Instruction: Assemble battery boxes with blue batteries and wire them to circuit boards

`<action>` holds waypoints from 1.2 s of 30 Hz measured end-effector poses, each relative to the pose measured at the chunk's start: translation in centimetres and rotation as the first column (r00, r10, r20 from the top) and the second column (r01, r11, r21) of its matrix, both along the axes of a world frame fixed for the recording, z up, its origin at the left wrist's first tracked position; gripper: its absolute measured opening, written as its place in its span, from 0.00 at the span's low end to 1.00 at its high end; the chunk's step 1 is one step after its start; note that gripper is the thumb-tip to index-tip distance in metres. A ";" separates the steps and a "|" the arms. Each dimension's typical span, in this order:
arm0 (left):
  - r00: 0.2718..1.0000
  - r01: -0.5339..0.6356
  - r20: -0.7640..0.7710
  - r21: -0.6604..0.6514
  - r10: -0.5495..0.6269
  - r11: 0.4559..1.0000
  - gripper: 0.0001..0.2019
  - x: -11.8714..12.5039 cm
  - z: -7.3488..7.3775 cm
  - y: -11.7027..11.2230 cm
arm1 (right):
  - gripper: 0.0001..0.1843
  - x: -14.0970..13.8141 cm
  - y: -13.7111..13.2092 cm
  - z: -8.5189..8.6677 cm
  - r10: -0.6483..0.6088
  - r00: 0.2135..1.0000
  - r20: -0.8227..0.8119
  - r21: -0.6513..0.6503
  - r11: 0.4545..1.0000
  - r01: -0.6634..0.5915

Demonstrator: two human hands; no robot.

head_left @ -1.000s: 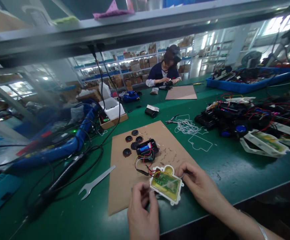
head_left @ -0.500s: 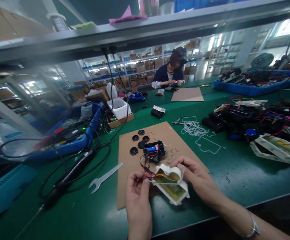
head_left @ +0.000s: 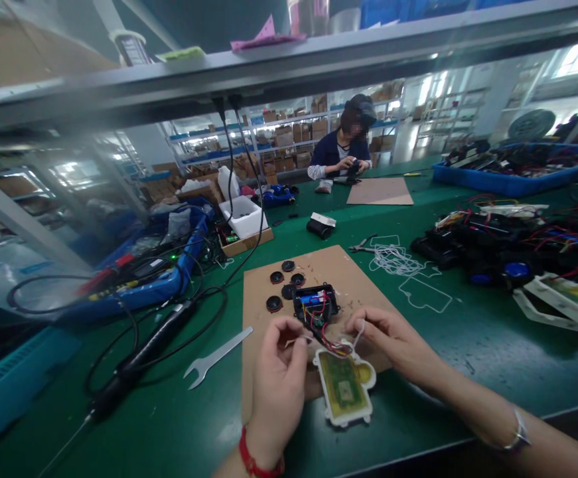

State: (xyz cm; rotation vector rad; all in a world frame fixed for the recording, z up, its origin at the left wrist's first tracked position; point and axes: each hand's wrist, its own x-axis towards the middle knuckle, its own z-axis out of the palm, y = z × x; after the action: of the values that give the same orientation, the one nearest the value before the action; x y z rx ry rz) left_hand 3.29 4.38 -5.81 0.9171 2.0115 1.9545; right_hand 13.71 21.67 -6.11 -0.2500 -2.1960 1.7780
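A white plastic housing (head_left: 370,410) with a yellow-green panel inside lies face up at the front edge of the cardboard sheet (head_left: 261,352). My left hand (head_left: 283,372), fingers closed, pinches a thin white strand beside the housing's upper left. Above its upper right, my right hand (head_left: 383,335) pinches a white sealing ring (head_left: 359,334) between thumb and fingers. Whether both ends belong to one ring I cannot tell. Red, yellow and black wires (head_left: 332,345) run from the housing to an open black case (head_left: 315,302) with a blue battery inside.
Several round black speakers (head_left: 274,303) lie on the cardboard. A wrench (head_left: 219,355) and a soldering iron (head_left: 139,355) lie left. Pliers (head_left: 363,244) and tangled white rings (head_left: 393,259) lie beyond. Black assemblies (head_left: 507,245) fill the right. A co-worker (head_left: 343,143) sits opposite.
The housing has turned and come down from between my hands, and its panel now faces up. My hands have moved off its sides, still pinching white strands.
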 end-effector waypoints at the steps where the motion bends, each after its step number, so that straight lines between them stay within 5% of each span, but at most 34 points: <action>1: 1.000 0.003 -0.007 -0.011 -0.003 1.000 0.04 -1.0 0.0 0.4 | 0.14 -0.6 0.3 -0.1 -0.005 1.000 0.022 -0.018 1.000 0.006; 6: 0.998 0.040 -0.049 -0.021 -0.041 0.999 0.05 -4.5 0.8 1.9 | 0.05 -2.7 1.6 0.2 0.047 0.999 0.008 -0.147 0.988 -0.045; 12: 0.984 0.119 -0.127 -0.062 -0.126 0.991 0.02 -4.4 2.3 1.6 | 0.07 -2.7 2.5 2.0 0.248 0.952 -0.180 -0.242 0.927 -0.287; 19: 0.991 0.133 0.025 -0.158 -0.131 0.978 0.09 -8.1 0.2 3.2 | 0.13 -5.9 4.2 2.0 0.061 0.985 0.162 -0.118 0.992 -0.042; 24: 0.995 0.102 0.014 -0.155 -0.101 0.983 0.08 -8.6 -0.1 4.0 | 0.07 -6.9 5.2 2.0 -0.016 0.987 0.161 0.072 0.997 0.004; 26: 0.996 0.090 -0.011 -0.170 -0.093 0.981 0.07 -8.3 0.0 4.0 | 0.06 -6.7 5.6 1.7 -0.026 0.986 0.165 0.052 0.998 0.018; 32: 0.997 0.075 0.010 -0.288 -0.076 0.955 0.08 -8.3 0.3 4.0 | 0.11 -6.0 6.0 0.2 0.071 0.970 0.231 -0.280 0.960 -0.003; 36: 0.989 0.140 0.088 -0.360 -0.115 0.922 0.08 -9.0 0.4 4.1 | 0.10 -6.0 5.8 -0.5 0.031 0.975 0.221 -0.196 0.981 0.014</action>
State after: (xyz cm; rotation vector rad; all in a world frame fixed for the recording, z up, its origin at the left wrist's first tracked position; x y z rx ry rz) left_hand -5.70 8.50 -5.41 0.8537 2.1183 1.4517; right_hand 7.73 27.46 -6.63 -0.5082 -2.1669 2.0635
